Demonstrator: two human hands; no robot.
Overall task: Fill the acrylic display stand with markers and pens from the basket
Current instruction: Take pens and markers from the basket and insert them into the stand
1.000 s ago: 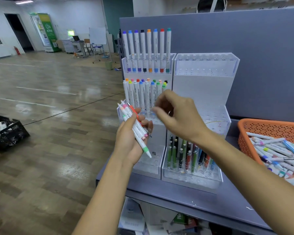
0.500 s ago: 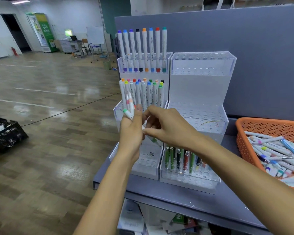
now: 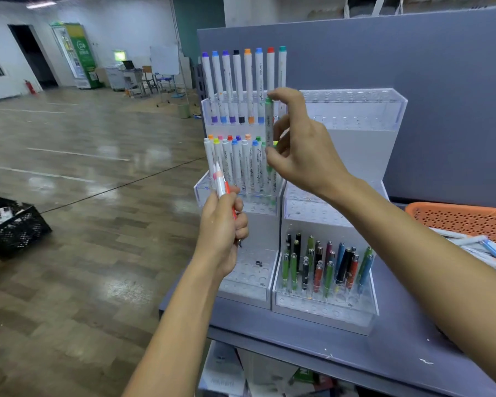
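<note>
Both hands hold markers in front of the acrylic display stand [image 3: 355, 110].
Right hand [image 3: 301, 150] pinches a green-capped marker [image 3: 268, 130] upright between thumb and fingertips, level with the gap between the stand's top row of markers [image 3: 242, 81] and its middle row [image 3: 245, 164]. Left hand [image 3: 222, 227] grips a small bundle of markers [image 3: 219, 179] lower down. Pens [image 3: 324, 267] fill the lower right tier. The orange basket [image 3: 464, 219] sits on the grey table [image 3: 398, 339], well right of the stand.

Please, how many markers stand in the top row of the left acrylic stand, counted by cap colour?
purple markers: 2
blue markers: 2
black marker: 1
orange marker: 1
red marker: 1
teal marker: 1
Total: 8
</note>
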